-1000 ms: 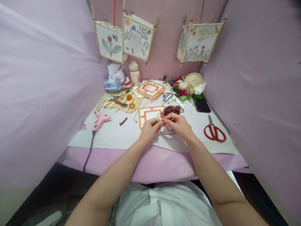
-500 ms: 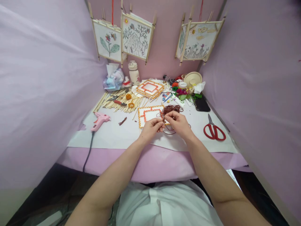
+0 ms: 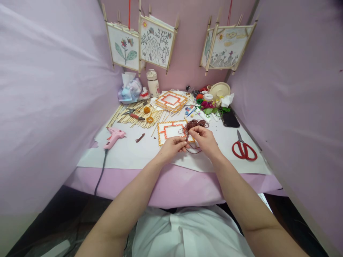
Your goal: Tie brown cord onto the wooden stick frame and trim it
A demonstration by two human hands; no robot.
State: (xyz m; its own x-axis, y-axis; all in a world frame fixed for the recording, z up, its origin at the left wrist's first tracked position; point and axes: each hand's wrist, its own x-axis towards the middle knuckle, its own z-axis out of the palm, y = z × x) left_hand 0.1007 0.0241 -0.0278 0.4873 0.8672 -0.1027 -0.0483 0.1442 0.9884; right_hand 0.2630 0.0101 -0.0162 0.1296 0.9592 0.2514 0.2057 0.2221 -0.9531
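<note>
My left hand [image 3: 177, 145] pinches a short folded length of brown cord [image 3: 187, 137] from below. The fingertips of my right hand [image 3: 201, 136] close on the upper part of the same cord. A loose loop of it hangs toward the paper under my right hand. Just behind my hands lies a tangled heap of brown cord [image 3: 197, 124]. Partly beneath my hands is a square frame [image 3: 158, 132] edged with wavy orange-yellow cord, with a red-orange pattern inside. A short bundle of cut brown cord pieces [image 3: 139, 137] rests to the left.
A pink glue gun [image 3: 114, 138] lies at left, its cable over the table edge. Red-handled scissors [image 3: 243, 147] and a black phone [image 3: 230, 117] are at right. Behind are bamboo sticks [image 3: 128, 119], pliers [image 3: 136, 116], a bottle [image 3: 153, 85] and another frame [image 3: 171, 101]. Paper lanterns [image 3: 157, 43] hang above.
My right fingertips have moved slightly up and right from my left ones, and more of the folded cord shows between them. The things on the table stay put.
</note>
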